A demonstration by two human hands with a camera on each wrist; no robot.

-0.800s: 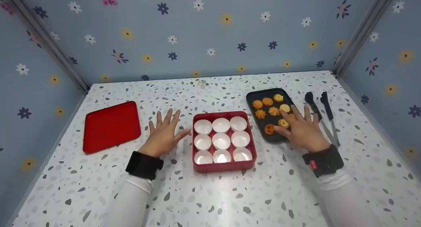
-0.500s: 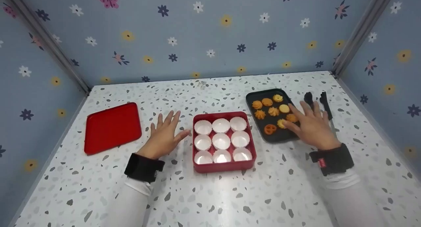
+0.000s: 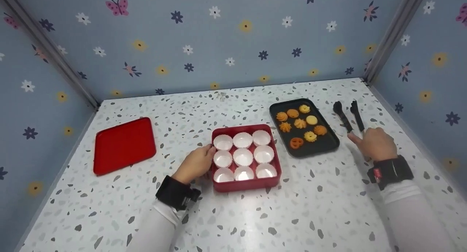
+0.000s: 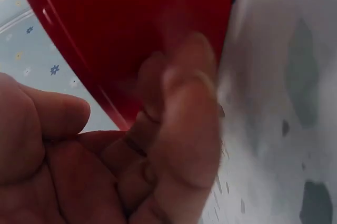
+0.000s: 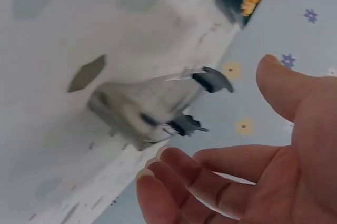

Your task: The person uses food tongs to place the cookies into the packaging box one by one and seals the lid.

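Note:
In the head view, my left hand (image 3: 195,164) is at the left side of a red square box (image 3: 246,185) lined with white paper cups (image 3: 243,157). The left wrist view shows its bent fingers (image 4: 187,129) against the red wall, thumb apart from it. At the right, my right hand (image 3: 377,144) is over the handle end of metal tongs with black tips (image 3: 342,115). In the right wrist view, the tongs (image 5: 150,103) lie beyond the loosely bent fingers (image 5: 174,182), and a gap shows between fingers and thumb.
A dark tray (image 3: 324,148) with several cookies (image 3: 300,123) lies between box and tongs. A red lid (image 3: 124,146) rests on the left of the speckled table (image 3: 292,215). Flower-patterned panels (image 3: 226,36) stand behind and at both sides.
My left hand, earlier spread beside the box, has moved in to its left side with fingers bent. My right hand has gone from above the cookie tray rightward to the tongs.

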